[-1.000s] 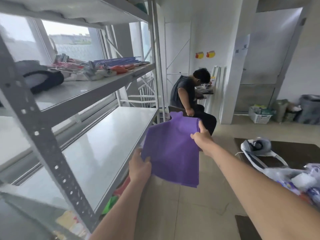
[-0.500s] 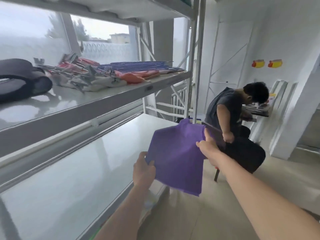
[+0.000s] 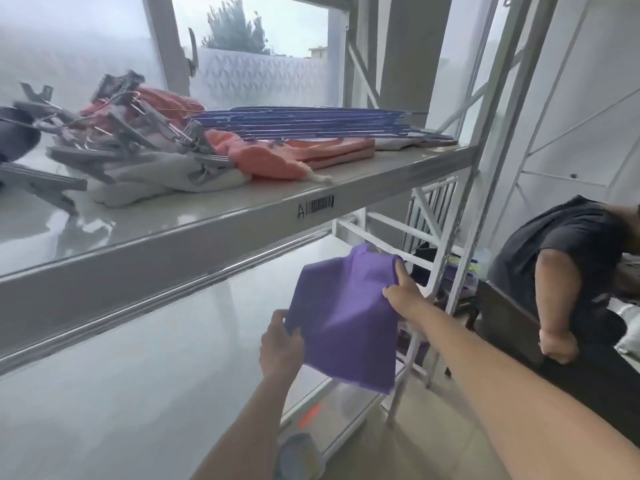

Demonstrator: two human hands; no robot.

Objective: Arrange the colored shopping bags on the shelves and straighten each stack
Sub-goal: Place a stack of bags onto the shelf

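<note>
white metal shelves (image 3: pixel 221 220) by a window, purple bag (image 3: pixel 343 317) held over the lower shelf's edge.
left hand (image 3: pixel 281 344) pinches its near corner, right hand (image 3: pixel 403 295) grips the far edge; folded orange bags (image 3: pixel 311 154) lie above.

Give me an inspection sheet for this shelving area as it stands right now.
Surface: the lower shelf is glossy and bare where it shows; the upper shelf carries a barcode label.
Job's things: one purple bag held in the air over the lower shelf's front corner, not yet laid down.
Clutter: grey clip hangers, orange bags, white cloth and a flat blue stack lie on the upper shelf.
Hands: left hand grips the bag's lower left edge; right hand pinches its upper right corner.
Cables: nothing seen.
Surroundings: window behind; a seated person at right.
</note>
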